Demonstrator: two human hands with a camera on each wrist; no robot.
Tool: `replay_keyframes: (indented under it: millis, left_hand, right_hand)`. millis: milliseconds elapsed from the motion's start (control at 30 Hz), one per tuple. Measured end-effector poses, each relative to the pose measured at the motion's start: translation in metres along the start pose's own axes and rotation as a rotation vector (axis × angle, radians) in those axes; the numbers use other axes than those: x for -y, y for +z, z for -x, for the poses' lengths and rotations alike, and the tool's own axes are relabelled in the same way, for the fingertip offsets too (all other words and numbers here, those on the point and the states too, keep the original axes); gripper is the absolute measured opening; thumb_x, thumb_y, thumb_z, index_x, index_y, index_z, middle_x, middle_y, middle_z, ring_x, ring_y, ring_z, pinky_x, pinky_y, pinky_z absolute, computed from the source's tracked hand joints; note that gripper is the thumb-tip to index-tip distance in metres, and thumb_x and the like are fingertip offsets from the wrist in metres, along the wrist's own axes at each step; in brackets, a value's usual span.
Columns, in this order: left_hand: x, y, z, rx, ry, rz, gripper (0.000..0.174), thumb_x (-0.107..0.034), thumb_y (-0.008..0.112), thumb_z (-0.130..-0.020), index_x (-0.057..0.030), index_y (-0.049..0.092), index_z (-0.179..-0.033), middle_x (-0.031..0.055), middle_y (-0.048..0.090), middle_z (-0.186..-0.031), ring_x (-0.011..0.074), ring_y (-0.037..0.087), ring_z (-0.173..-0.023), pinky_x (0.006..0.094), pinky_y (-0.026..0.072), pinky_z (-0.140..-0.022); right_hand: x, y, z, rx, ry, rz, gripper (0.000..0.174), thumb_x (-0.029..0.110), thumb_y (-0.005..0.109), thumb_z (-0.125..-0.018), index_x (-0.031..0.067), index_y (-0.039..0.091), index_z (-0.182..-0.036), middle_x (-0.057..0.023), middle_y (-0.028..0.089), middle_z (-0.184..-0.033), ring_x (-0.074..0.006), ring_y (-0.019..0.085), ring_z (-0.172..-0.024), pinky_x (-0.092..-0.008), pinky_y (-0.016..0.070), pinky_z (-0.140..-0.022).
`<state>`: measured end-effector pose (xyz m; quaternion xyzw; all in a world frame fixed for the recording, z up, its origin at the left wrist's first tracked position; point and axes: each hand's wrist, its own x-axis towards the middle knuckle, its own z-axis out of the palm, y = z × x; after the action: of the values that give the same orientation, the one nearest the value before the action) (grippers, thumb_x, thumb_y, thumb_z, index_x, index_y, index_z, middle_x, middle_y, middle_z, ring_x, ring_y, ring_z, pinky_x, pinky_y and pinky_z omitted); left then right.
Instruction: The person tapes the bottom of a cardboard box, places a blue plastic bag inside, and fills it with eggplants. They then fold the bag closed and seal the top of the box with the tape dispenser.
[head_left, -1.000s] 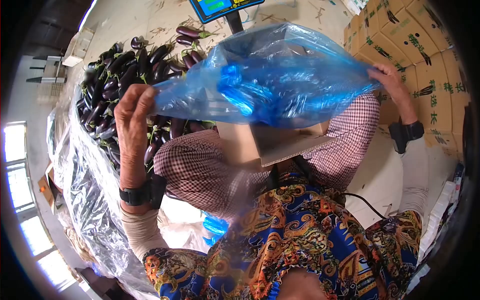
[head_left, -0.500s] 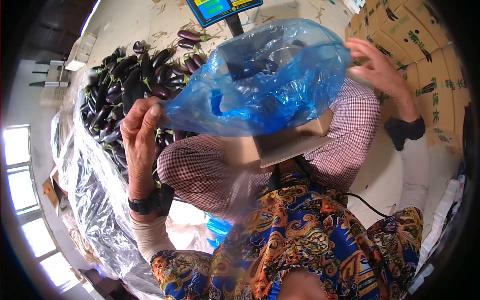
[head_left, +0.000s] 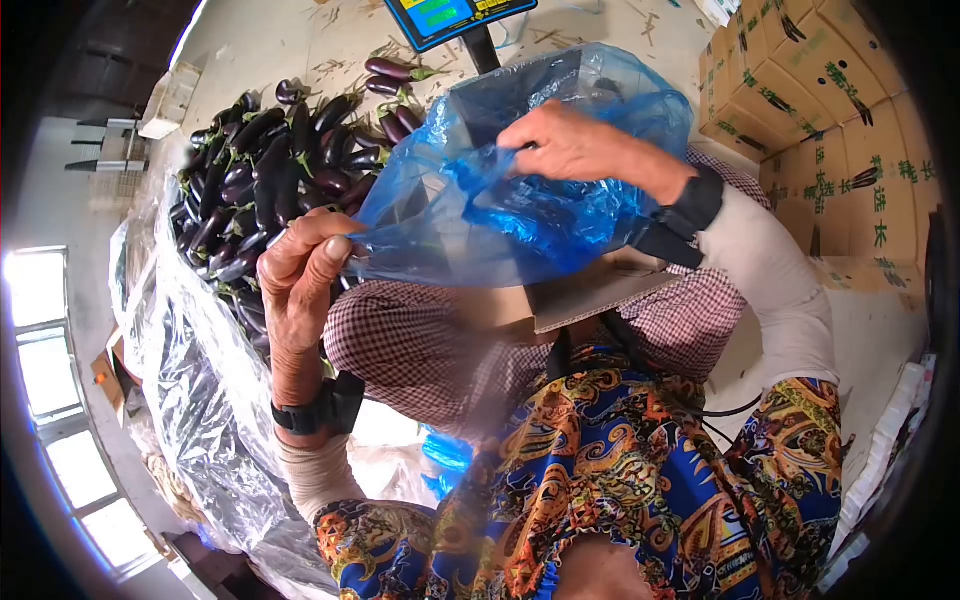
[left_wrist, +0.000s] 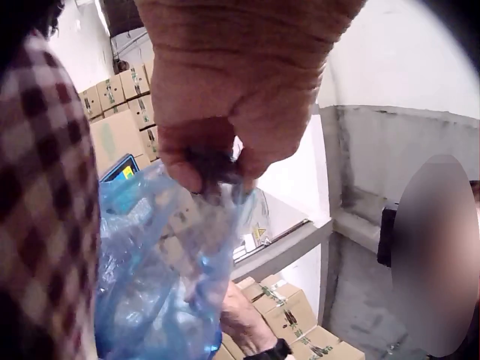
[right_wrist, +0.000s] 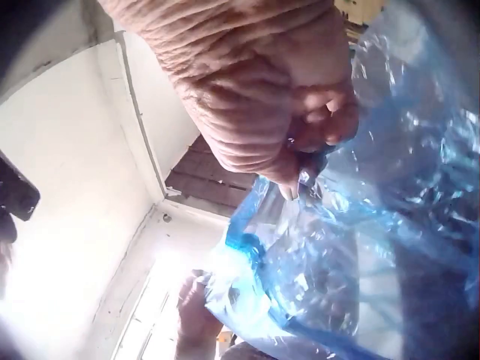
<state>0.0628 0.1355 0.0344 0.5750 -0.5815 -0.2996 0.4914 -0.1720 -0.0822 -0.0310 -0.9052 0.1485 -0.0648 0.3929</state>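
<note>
A thin blue plastic bag point(head_left: 450, 240) spreads over an open cardboard box point(head_left: 590, 300) between the person's knees. At the bag's left edge, the left hand point(head_left: 305, 270) pinches the film between thumb and fingers; the left wrist view shows the gathered plastic point(left_wrist: 217, 169) at its fingertips. Reaching across the bag's mouth, the right hand point(head_left: 575, 145) grips a fold of the film with curled fingers. In the right wrist view, the right hand point(right_wrist: 300, 120) has plastic bunched at its fingertips. Part of the box is hidden under the bag.
Many dark purple eggplants point(head_left: 265, 170) lie heaped at the left, beside clear plastic sheeting point(head_left: 190, 370). A scale display point(head_left: 450, 15) stands at the front. Printed cardboard boxes point(head_left: 840, 180) are stacked at the right. Another blue plastic piece point(head_left: 445, 455) lies by the lap.
The right hand let go of the bag's right edge, swung left across it and took hold of the film near the middle. The left hand keeps its pinch, shifting slightly right and down.
</note>
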Motion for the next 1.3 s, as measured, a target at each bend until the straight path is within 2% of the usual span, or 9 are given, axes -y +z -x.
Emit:
replay_keyframes:
  millis: [100,233,500,567,700,867,1100,1200,1300]
  left_hand:
    - [0.006,-0.006,0.002,-0.046,-0.117,-0.190,0.016,-0.013,0.062,-0.093,0.0019,0.066,-0.097,0.0019,0.060,-0.079,0.0094,0.051,-0.069,0.0236,0.0403,-0.065]
    - [0.018,-0.010,-0.001,0.048,-0.115,-0.363,0.013,-0.008,0.060,-0.092,0.0029,0.063,-0.097,0.0014,0.058,-0.075,0.0088,0.050,-0.069,0.0234,0.0414,-0.065]
    - [0.048,-0.046,-0.002,-0.223,-0.182,-0.359,0.011,-0.009,0.057,-0.093,-0.0001,0.063,-0.097,0.0009,0.059,-0.077,0.0076,0.052,-0.073,0.0230,0.0436,-0.069]
    - [0.059,-0.055,0.005,-0.265,-0.165,-0.350,0.011,-0.009,0.057,-0.094,-0.0003,0.063,-0.097,0.0011,0.059,-0.077,0.0082,0.052,-0.073,0.0236,0.0437,-0.069]
    - [0.069,-0.065,0.018,-0.161,-0.263,-0.473,0.014,-0.009,0.058,-0.092,0.0020,0.063,-0.098,0.0030,0.061,-0.080,0.0098,0.054,-0.076,0.0253,0.0447,-0.070]
    - [0.099,-0.082,0.036,0.138,-0.413,-0.294,0.013,-0.006,0.060,-0.088,0.0037,0.067,-0.094,0.0055,0.063,-0.084,0.0110,0.057,-0.080,0.0245,0.0453,-0.074]
    - [0.117,-0.084,0.037,0.275,-0.682,-0.178,0.021,-0.016,0.067,-0.084,-0.0027,0.071,-0.100,0.0051,0.068,-0.094,0.0152,0.061,-0.090,0.0283,0.0464,-0.083]
    - [0.178,-0.104,0.062,0.361,-0.560,0.343,0.026,-0.018,0.067,-0.084,-0.0021,0.069,-0.106,0.0119,0.068,-0.108,0.0218,0.062,-0.104,0.0335,0.0471,-0.094]
    - [0.123,-0.047,0.077,0.043,-0.731,0.439,0.033,-0.023,0.060,-0.093,0.0025,0.060,-0.115,0.0167,0.066,-0.113,0.0247,0.062,-0.106,0.0362,0.0478,-0.097]
  right_hand:
    - [0.006,-0.028,0.030,-0.099,0.048,0.096,0.021,0.026,0.063,-0.086,0.0051,0.066,-0.090,-0.0181,0.058,-0.069,-0.0316,0.055,-0.062,-0.0403,0.0446,-0.061]
    - [0.009,-0.055,0.079,-0.251,0.022,0.130,0.016,0.018,0.063,-0.086,0.0024,0.065,-0.089,-0.0140,0.057,-0.066,-0.0243,0.054,-0.058,-0.0353,0.0437,-0.057]
    - [-0.002,-0.096,0.157,-0.563,-0.011,0.511,0.016,0.014,0.063,-0.090,-0.0016,0.066,-0.093,-0.0102,0.062,-0.068,-0.0160,0.055,-0.057,-0.0292,0.0447,-0.056]
    - [0.000,-0.093,0.174,-0.595,0.337,0.476,0.018,0.015,0.063,-0.090,-0.0025,0.066,-0.091,-0.0103,0.062,-0.070,-0.0159,0.057,-0.060,-0.0284,0.0454,-0.056]
    - [0.013,-0.069,0.199,-0.632,0.335,0.410,0.016,0.013,0.064,-0.087,-0.0030,0.065,-0.088,-0.0108,0.061,-0.072,-0.0172,0.058,-0.064,-0.0291,0.0449,-0.058]
    - [0.038,-0.024,0.236,-0.095,0.305,0.049,0.009,0.008,0.063,-0.083,-0.0003,0.066,-0.085,-0.0098,0.058,-0.076,-0.0224,0.058,-0.067,-0.0356,0.0473,-0.063]
    - [0.063,0.031,0.252,0.005,0.237,0.309,0.003,0.007,0.063,-0.075,0.0060,0.065,-0.078,-0.0074,0.055,-0.073,-0.0247,0.059,-0.068,-0.0381,0.0478,-0.061]
    - [0.074,0.054,0.255,0.096,0.211,0.341,0.006,0.010,0.059,-0.076,0.0068,0.063,-0.078,-0.0072,0.053,-0.076,-0.0238,0.058,-0.076,-0.0388,0.0483,-0.068]
    - [0.052,0.093,0.258,0.307,0.284,0.489,0.015,0.012,0.056,-0.077,0.0052,0.064,-0.088,-0.0080,0.056,-0.088,-0.0242,0.057,-0.089,-0.0399,0.0466,-0.083]
